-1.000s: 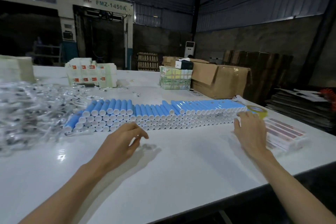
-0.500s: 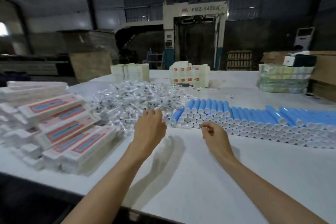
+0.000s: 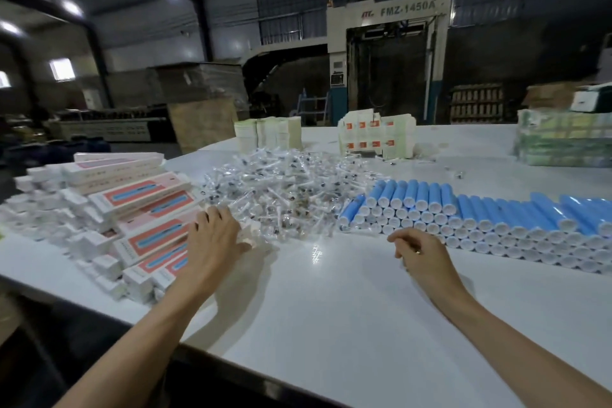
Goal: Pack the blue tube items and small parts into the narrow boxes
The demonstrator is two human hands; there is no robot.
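Stock lies ranged for easy reach: the left hand rests spread on the narrow boxes, while the right hand curls beside the blue tubes, and I cannot tell whether it holds anything.

The white table before me bears heaped boxes at its left edge, a pile of clear parts just beside them, and tubes stacked in rows on my right. Across it: pale card stacks, cartons, a green bundle.

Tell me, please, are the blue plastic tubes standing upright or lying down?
Lying down: the blue plastic tubes are stacked sideways, white ends facing the camera.
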